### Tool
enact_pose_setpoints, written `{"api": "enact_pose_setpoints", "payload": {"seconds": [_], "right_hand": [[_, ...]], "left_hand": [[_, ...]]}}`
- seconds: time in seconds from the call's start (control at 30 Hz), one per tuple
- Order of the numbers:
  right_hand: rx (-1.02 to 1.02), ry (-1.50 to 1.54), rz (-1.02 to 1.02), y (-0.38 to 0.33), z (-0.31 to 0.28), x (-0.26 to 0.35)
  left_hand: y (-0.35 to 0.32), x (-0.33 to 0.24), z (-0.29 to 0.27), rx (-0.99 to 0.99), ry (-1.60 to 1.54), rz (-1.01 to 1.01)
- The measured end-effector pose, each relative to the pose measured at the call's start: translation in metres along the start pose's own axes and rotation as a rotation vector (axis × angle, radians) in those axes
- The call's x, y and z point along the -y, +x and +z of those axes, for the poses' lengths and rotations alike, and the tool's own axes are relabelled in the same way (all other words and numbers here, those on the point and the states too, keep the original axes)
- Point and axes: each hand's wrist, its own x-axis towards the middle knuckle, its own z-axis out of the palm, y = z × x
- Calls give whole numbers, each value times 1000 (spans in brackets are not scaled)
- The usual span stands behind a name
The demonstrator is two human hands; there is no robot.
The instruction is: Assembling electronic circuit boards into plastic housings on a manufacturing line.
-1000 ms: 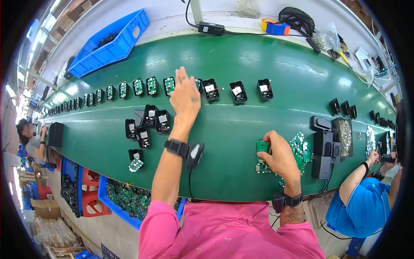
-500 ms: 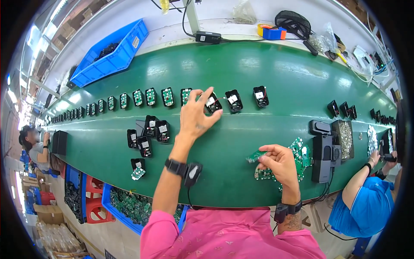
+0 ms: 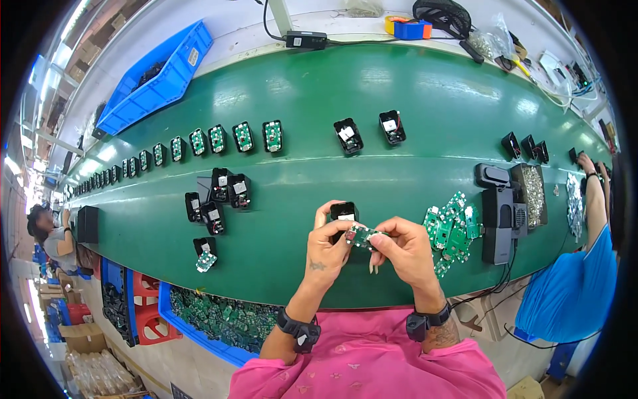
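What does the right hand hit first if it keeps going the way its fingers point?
The right hand points left, pinching a small green circuit board. Straight on, it would likely meet the left hand holding a black housing.

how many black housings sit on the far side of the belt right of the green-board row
2: one black housing and a second black housing just right of it, both open side up on the green belt. The small black parts further right look different.

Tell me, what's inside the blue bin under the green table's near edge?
The blue bin is piled with small green circuit boards. What lies beneath the pile, and the bin's part hidden behind the table edge, cannot be seen.
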Motion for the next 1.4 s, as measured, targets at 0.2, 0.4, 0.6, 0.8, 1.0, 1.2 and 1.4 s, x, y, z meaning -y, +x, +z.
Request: {"api": "enact_pose_setpoints", "payload": {"seconds": [0.2, 0.4, 0.6, 0.8, 1.0, 1.2, 1.4], "right_hand": [[-96, -29, 61, 3, 0, 6], [-113, -41, 46, 2, -4, 0], [-146, -176, -38, 4, -7, -6], [-140, -582, -335, 7, -2, -1], [-150, -629, -413, 9, 0, -6], [-426, -1056, -728, 1, 17, -9], [-430, -943, -740, 3, 30, -9]], "left_hand": [[-7, -15, 9, 4, 366, 251], [-7, -15, 12, 31, 329, 301], [-12, -32, 12, 253, -171, -100], [-9, -24, 14, 68, -73, -176], [-13, -21, 18, 83, -13, -191], [-16, -14, 25, -76, 107, 38], [-15, -29, 33, -294, 567, 463]]}}
